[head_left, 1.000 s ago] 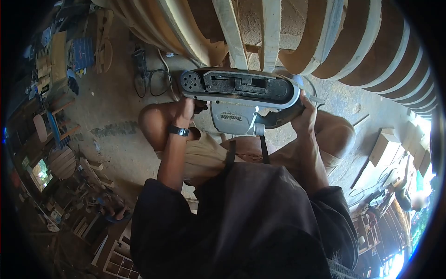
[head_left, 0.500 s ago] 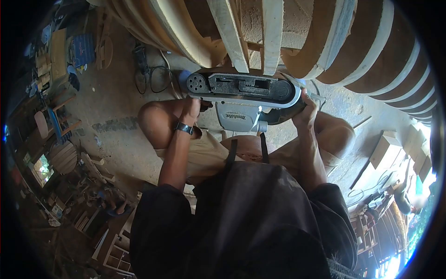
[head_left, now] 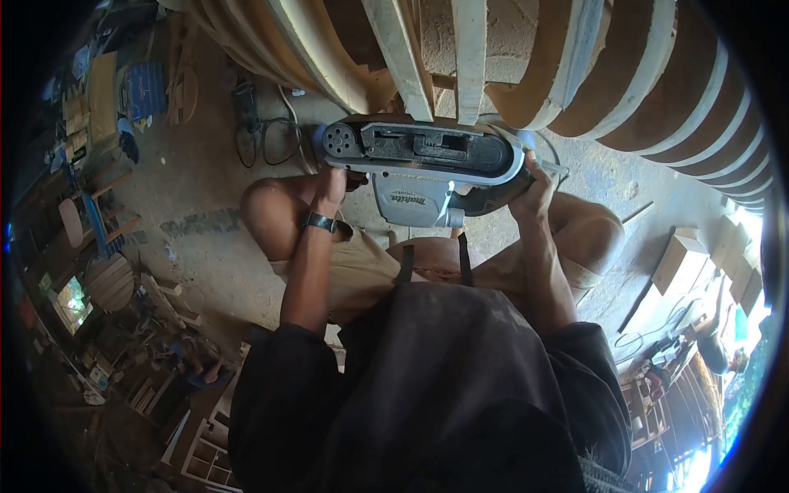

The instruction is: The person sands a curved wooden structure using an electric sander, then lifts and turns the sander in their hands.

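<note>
A grey Makita belt sander [head_left: 404,200] with a dark belt side spans the space between my hands, above my bent knees. My left hand [head_left: 330,191], with a watch on its wrist, is closed around the sander's left end; its fingers are partly hidden. At the other end, my right hand [head_left: 534,191] grips the rear handle. The sander's far edge lies against or just under the ends of pale wooden slats [head_left: 470,66]; I cannot tell whether they touch. Curved wooden ribs [head_left: 629,78] continue to the right.
A power cord [head_left: 292,111] runs along the concrete floor [head_left: 205,181] on the left. Wooden blocks [head_left: 684,261] lie at the right. Stacked boards and a blue item [head_left: 146,89] stand at the upper left. Another person [head_left: 197,361] is dimly visible at the lower left.
The sander has shifted slightly left and away from my body, with both hands still on it. The slats and ribs also appear a little further left.
</note>
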Demonstrator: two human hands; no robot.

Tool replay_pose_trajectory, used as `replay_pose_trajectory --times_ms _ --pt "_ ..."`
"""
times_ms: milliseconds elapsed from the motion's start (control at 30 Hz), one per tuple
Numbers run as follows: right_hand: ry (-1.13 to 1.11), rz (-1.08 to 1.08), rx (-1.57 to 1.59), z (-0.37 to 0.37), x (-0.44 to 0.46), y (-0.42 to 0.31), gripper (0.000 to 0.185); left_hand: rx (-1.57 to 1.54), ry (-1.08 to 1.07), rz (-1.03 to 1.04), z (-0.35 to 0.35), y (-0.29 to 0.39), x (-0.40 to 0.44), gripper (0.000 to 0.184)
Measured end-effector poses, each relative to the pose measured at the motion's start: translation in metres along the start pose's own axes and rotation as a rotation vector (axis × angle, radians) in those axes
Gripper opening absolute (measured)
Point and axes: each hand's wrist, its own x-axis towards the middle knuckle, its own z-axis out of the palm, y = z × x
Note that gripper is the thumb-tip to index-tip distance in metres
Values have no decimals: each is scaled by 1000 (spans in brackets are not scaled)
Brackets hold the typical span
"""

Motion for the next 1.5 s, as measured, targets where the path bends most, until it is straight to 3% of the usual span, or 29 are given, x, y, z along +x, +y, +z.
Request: replay_pose_trajectory --times_ms 67,133,267,400,500,600,667,700,800,900,1000,1033,1067,1167,1233,1367,1500 --pt "21 -18 -60 -2 -6 0 39 52 -24 -65 -8 3 -7 47" --pt "-29 -65 -128 -1 -13 -4 43 -40 75 26 1 7 -12 39" --pt "-33 -64 -154 -1 -9 -4 45 -129 130 24 4 1 -9 40" --pt "-13 -41 -135 -9 8 0 38 -40 47 -110 -2 -11 -1 53" --pt "17 -33 -102 -9 14 3 32 -30 3 -32 -2 -16 2 54" --pt "76 -31 -65 -10 26 7 26 -78 84 69 -6 -29 11 38" --pt "55 -64 -59 -23 41 14 24 8 -4 -93 -30 -53 22 58" --pt "46 -64 -22 -29 48 17 22 18 -18 -92 -33 -68 30 58" --pt "11 -31 -108 -21 39 11 28 135 121 154 -34 -77 41 57" --pt "-38 -111 -184 -8 19 0 28 -66 120 45 -29 -65 26 56" --pt "-36 -136 -218 14 -11 -19 24 -198 80 -115 -13 -27 -4 37" --pt "-23 -106 -209 15 -16 -24 24 -238 -131 -126 -25 -23 -6 33" --pt "-15 -109 -202 13 -17 -25 24 -231 -137 -132 -26 -28 -4 33" --pt "26 -83 -246 5 -8 -23 24 -219 -69 -121 -29 -42 1 35" --pt "58 -136 -236 1 7 -11 25 -174 96 -133 -25 -43 11 44" --pt "140 -170 -207 -9 33 0 26 -185 34 -151 -23 -48 18 62" --pt "230 -251 -225 -4 48 7 23 -76 24 -36 -37 -70 33 62"
